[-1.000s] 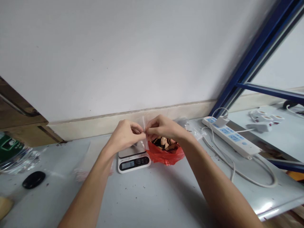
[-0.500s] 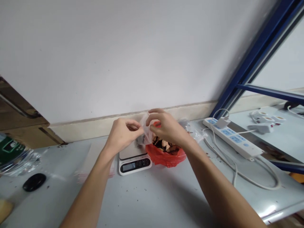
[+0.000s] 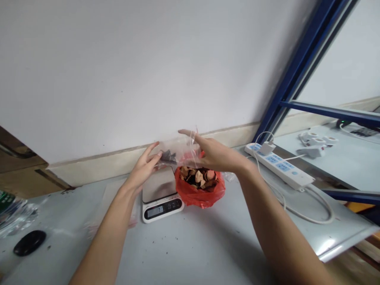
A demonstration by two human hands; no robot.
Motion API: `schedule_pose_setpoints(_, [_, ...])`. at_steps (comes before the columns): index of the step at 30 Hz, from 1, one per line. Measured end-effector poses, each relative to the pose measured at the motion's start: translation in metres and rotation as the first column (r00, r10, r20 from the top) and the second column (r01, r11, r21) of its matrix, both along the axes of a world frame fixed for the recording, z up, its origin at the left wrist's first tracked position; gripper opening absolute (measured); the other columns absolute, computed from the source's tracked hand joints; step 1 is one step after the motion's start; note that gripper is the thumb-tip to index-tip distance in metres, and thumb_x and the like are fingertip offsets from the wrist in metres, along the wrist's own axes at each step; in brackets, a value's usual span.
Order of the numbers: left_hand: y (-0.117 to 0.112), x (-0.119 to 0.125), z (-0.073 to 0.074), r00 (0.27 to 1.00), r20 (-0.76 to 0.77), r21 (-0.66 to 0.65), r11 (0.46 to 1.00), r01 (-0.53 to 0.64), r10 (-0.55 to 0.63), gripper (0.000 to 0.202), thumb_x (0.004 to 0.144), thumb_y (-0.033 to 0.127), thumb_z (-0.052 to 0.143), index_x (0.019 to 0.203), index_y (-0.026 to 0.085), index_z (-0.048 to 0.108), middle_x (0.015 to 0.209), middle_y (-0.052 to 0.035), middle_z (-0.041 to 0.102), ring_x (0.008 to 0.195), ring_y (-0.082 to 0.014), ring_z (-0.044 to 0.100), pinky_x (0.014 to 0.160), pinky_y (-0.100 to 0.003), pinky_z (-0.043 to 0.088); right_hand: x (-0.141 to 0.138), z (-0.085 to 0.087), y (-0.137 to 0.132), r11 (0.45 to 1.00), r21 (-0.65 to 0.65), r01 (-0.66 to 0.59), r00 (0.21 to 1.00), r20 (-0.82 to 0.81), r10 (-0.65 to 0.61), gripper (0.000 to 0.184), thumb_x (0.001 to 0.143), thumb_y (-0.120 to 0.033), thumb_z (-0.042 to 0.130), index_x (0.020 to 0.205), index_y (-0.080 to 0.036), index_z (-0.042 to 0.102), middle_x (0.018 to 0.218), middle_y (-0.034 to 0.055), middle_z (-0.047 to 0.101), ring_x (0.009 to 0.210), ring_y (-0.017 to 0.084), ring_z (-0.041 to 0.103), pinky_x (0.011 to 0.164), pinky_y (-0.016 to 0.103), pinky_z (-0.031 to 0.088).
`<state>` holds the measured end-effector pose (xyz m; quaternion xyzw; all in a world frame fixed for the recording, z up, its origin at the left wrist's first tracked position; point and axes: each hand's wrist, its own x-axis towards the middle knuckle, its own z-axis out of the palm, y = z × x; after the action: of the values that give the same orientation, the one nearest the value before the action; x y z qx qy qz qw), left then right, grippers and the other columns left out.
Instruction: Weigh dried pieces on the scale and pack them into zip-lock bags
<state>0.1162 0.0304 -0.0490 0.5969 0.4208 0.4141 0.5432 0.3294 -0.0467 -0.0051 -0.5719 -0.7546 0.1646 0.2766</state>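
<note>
A clear zip bag stretches sideways between my two hands, above a kitchen scale. Dark dried pieces lie in its left end. My left hand pinches that end between thumb and fingers. At the bag's right end, my right hand holds the mouth, one finger stretched along its upper edge; the lower fingers are partly hidden by the plastic. Just below the right hand sits an open red plastic bag with brown dried slices in it.
A stack of flat clear bags lies left of the scale, partly under my left forearm. Further left are a black oval object and a large plastic bottle. On the right, a white power strip trails its cable across the table.
My hands have moved apart and the zip bag has gone from hanging upright to lying sideways, stretched between them. My left hand has shifted to the bag's end with the dark pieces.
</note>
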Motion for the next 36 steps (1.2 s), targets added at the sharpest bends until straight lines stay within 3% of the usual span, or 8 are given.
schedule_pose_setpoints(2, [0.0, 0.002, 0.001, 0.996, 0.086, -0.046, 0.999, 0.012, -0.008, 0.073, 0.07, 0.038, 0.081, 0.136, 0.021, 0.055, 0.085, -0.0025, 0.074, 0.089, -0.0194, 0.071, 0.085, -0.033, 0.055, 0.015, 0.004, -0.004, 0.998, -0.056, -0.007, 1.0, -0.011, 0.006, 0.067, 0.085, -0.035, 0.068, 0.148, -0.028, 0.046, 0.102, 0.0056, 0.074, 0.087, 0.021, 0.067, 0.077, 0.031, 0.049])
schedule_pose_setpoints(5, [0.0, 0.007, 0.004, 0.985, 0.156, -0.019, 0.997, -0.07, 0.073, 0.068, 0.061, 0.035, 0.088, 0.122, 0.017, 0.064, 0.086, -0.0031, 0.075, 0.089, -0.018, 0.072, 0.086, -0.03, 0.055, 0.039, 0.011, -0.013, 0.979, -0.201, -0.026, 0.995, 0.089, 0.044, 0.024, 0.087, -0.034, 0.062, 0.103, -0.024, 0.075, 0.094, 0.0049, 0.075, 0.082, 0.02, 0.066, 0.07, 0.029, 0.048])
schedule_pose_setpoints(8, [0.0, 0.014, 0.006, 0.979, 0.171, 0.067, 0.99, -0.127, 0.114, 0.052, 0.054, 0.038, 0.091, 0.096, 0.014, 0.073, 0.093, -0.0071, 0.077, 0.094, -0.0207, 0.072, 0.09, -0.031, 0.054, 0.056, 0.017, -0.023, 0.949, -0.314, 0.018, 0.977, 0.208, 0.05, 0.029, 0.088, -0.038, 0.058, 0.07, -0.021, 0.073, 0.071, 0.0025, 0.071, 0.067, 0.017, 0.062, 0.059, 0.029, 0.043])
schedule_pose_setpoints(14, [-0.017, 0.035, 0.012, 0.987, 0.128, 0.363, 0.922, -0.133, 0.091, 0.03, 0.066, 0.037, 0.085, 0.087, 0.016, 0.078, 0.096, -0.0084, 0.079, 0.099, -0.0241, 0.071, 0.095, -0.035, 0.054, 0.048, 0.018, -0.022, 0.966, -0.121, 0.227, 0.969, 0.125, -0.212, 0.026, 0.078, -0.034, 0.069, 0.1, -0.021, 0.075, 0.088, 0.0059, 0.075, 0.076, 0.019, 0.067, 0.063, 0.029, 0.048])
schedule_pose_setpoints(19, [-0.031, 0.044, 0.019, 0.997, 0.079, 0.524, 0.85, -0.061, 0.023, 0.022, 0.075, 0.036, 0.08, 0.089, 0.02, 0.08, 0.095, -0.0067, 0.079, 0.095, -0.0233, 0.072, 0.089, -0.035, 0.057, 0.035, 0.015, -0.013, 0.994, -0.038, 0.099, 0.99, 0.107, -0.095, 0.013, 0.079, -0.024, 0.064, 0.085, -0.018, 0.074, 0.074, 0.0023, 0.072, 0.068, 0.016, 0.064, 0.063, 0.028, 0.047])
schedule_pose_setpoints(25, [-0.034, 0.038, 0.024, 0.989, 0.14, 0.529, 0.848, -0.032, -0.05, 0.035, 0.07, 0.038, 0.085, 0.1, 0.02, 0.078, 0.107, -0.007, 0.077, 0.106, -0.0235, 0.07, 0.09, -0.033, 0.058, 0.043, 0.013, -0.014, 0.991, 0.001, 0.132, 0.986, -0.103, -0.132, 0.009, 0.077, -0.016, 0.06, 0.072, -0.017, 0.067, 0.071, 0.0025, 0.073, 0.068, 0.015, 0.067, 0.064, 0.027, 0.051])
schedule_pose_setpoints(29, [-0.034, 0.033, 0.028, 0.988, 0.152, 0.542, 0.838, -0.064, -0.023, 0.023, 0.073, 0.034, 0.083, 0.09, 0.019, 0.077, 0.095, -0.0046, 0.078, 0.091, -0.0191, 0.072, 0.085, -0.03, 0.059, 0.049, 0.012, -0.018, 0.984, 0.067, 0.168, 0.963, -0.227, -0.149, 0.007, 0.077, -0.019, 0.061, 0.076, -0.017, 0.068, 0.074, 0.0054, 0.075, 0.071, 0.018, 0.071, 0.066, 0.029, 0.054])
schedule_pose_setpoints(36, [-0.035, 0.031, 0.031, 0.991, 0.127, 0.563, 0.826, -0.035, -0.045, 0.023, 0.072, 0.033, 0.083, 0.086, 0.018, 0.072, 0.089, -0.0026, 0.075, 0.08, -0.0159, 0.071, 0.074, -0.026, 0.06, 0.039, 0.015, -0.017, 0.959, 0.222, 0.176, 0.976, -0.168, -0.14, 0.013, 0.079, -0.028, 0.062, 0.074, -0.018, 0.068, 0.073, 0.0036, 0.071, 0.07, 0.017, 0.066, 0.069, 0.034, 0.054])
